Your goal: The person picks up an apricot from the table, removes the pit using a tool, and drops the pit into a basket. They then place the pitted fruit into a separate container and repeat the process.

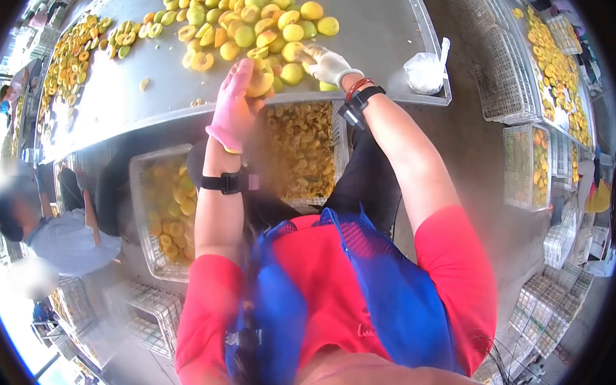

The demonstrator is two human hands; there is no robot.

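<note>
My left hand (232, 103), in a pink glove, is closed around a yellow-orange fruit (261, 78) at the table's near edge. To its right, my right hand (325, 65) wears a white glove; its fingers are stretched out and slightly apart, and the fingertips reach a yellow fruit (292, 51) on the pile. Whole and halved fruit (245, 36) lie heaped on the metal table (372, 28) beyond my hands. Below the edge, a crate (339, 149) of cut fruit pieces stands between my legs.
A white plastic bag (424, 73) lies at the table's right corner. Another crate (140, 204) of fruit halves stands at lower left, near a seated person (75, 239). Stacked crates (498, 77) and a second fruit-covered table (554, 73) are at right.
</note>
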